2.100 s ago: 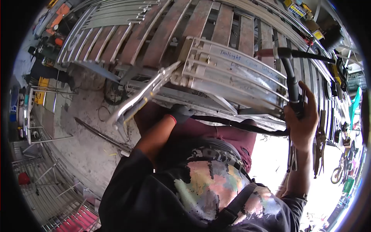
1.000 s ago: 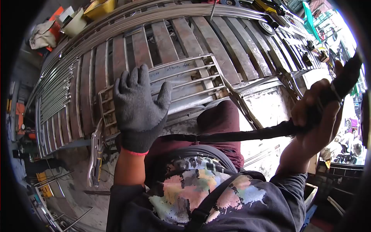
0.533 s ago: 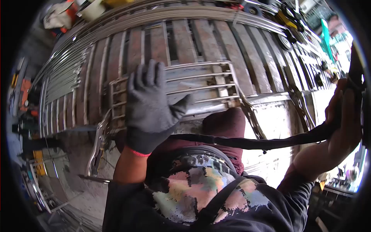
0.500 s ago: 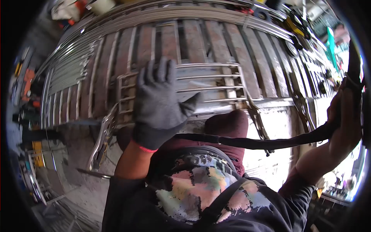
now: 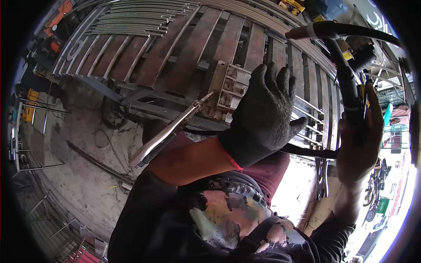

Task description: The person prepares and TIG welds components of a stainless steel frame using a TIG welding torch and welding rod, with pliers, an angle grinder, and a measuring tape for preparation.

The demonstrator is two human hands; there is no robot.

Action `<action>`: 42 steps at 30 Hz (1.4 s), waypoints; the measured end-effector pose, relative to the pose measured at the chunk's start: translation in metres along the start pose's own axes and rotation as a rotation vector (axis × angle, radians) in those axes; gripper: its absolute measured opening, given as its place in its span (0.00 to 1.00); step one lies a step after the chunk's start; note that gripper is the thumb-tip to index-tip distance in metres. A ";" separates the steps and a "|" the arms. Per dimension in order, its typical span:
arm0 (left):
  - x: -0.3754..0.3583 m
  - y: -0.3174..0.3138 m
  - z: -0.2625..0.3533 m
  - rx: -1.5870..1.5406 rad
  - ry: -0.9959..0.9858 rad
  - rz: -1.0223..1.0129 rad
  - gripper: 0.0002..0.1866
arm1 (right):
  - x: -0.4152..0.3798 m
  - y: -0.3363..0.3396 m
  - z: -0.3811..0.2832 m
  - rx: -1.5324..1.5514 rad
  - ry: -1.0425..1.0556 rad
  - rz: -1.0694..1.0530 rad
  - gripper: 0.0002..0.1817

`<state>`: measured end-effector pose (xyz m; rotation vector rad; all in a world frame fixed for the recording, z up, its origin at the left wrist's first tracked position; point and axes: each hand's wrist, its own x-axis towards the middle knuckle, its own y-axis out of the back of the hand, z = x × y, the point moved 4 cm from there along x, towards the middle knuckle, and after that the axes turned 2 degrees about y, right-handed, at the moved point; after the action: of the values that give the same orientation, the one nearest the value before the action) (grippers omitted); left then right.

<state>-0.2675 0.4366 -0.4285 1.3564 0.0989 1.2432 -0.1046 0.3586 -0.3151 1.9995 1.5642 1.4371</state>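
Note:
My left hand point(image 5: 267, 109), in a dark grey glove with a red cuff edge, is held palm down with fingers apart, holding nothing. Beneath it in view lies a welded frame of shiny metal rods point(image 5: 310, 115), partly hidden by the glove. My bare right hand point(image 5: 362, 147) is wrapped round the black handle of a welding torch point(image 5: 349, 90), whose pinkish nozzle points left over the slats. The torch's black cable point(image 5: 313, 151) runs across my lap. A long-handled metal clamp point(image 5: 173, 129) grips the jig point(image 5: 215, 85) at the frame's left end; another clamp point(image 5: 322, 177) hangs at its right.
The slatted metal workbench point(image 5: 175, 65) stretches across in front of me. On its far left lies a row of thin metal rods point(image 5: 131, 19), with long tubes point(image 5: 258, 17) along the back edge. Bent metal tubing point(image 5: 98, 162) lies on the floor at left, near a metal rack point(image 5: 41, 131).
My view has turned, so the bench sits at a slant. The left hand has shifted rightward in view over the frame. My right hand and the torch have come further into view.

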 end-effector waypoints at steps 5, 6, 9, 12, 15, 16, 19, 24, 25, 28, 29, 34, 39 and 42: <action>-0.016 -0.003 0.001 0.096 -0.014 -0.213 0.44 | 0.003 -0.021 -0.013 0.064 0.008 -0.012 0.43; -0.021 0.007 0.003 0.114 -0.044 -0.179 0.44 | 0.002 -0.021 -0.012 0.063 0.012 -0.014 0.43; -0.051 0.072 -0.019 -0.183 -0.034 -0.067 0.39 | -0.001 -0.016 -0.002 0.034 0.052 -0.036 0.42; -0.096 0.144 -0.053 -0.198 -0.119 -0.037 0.35 | -0.003 -0.007 0.011 -0.073 0.064 -0.069 0.38; -0.084 0.178 -0.086 -0.305 0.051 -0.139 0.28 | -0.002 0.003 0.026 -0.135 -0.048 -0.096 0.35; -0.068 0.181 -0.090 -0.414 0.202 -0.302 0.26 | 0.001 0.003 0.030 -0.111 -0.033 -0.063 0.37; -0.043 0.168 -0.093 -0.113 0.068 -0.733 0.25 | 0.002 0.008 0.045 -0.026 -0.030 0.038 0.40; -0.010 0.105 -0.147 -0.231 0.023 -0.552 0.31 | -0.022 0.049 0.057 -0.074 -0.062 0.167 0.37; -0.005 0.092 -0.156 -0.223 0.026 -0.539 0.32 | -0.027 0.059 0.053 -0.092 -0.087 0.198 0.37; -0.009 0.079 -0.174 -0.308 0.090 -0.623 0.33 | -0.035 0.081 0.050 -0.155 -0.279 0.209 0.36; -0.010 0.080 -0.173 -0.334 0.094 -0.606 0.33 | -0.037 0.082 0.058 -0.136 -0.280 0.234 0.35; -0.015 0.073 -0.169 -0.471 0.182 -0.550 0.33 | -0.069 0.047 0.142 0.441 -0.410 0.372 0.33; -0.012 0.071 -0.158 -0.406 0.210 -0.624 0.34 | -0.068 0.018 0.166 0.329 -0.587 0.247 0.30; -0.010 0.073 -0.156 -0.335 0.147 -0.661 0.33 | -0.069 0.008 0.174 0.354 -0.658 0.251 0.35</action>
<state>-0.4221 0.5133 -0.4271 0.8361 0.3916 0.7505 0.0402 0.3619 -0.4343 2.5773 1.3542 0.4605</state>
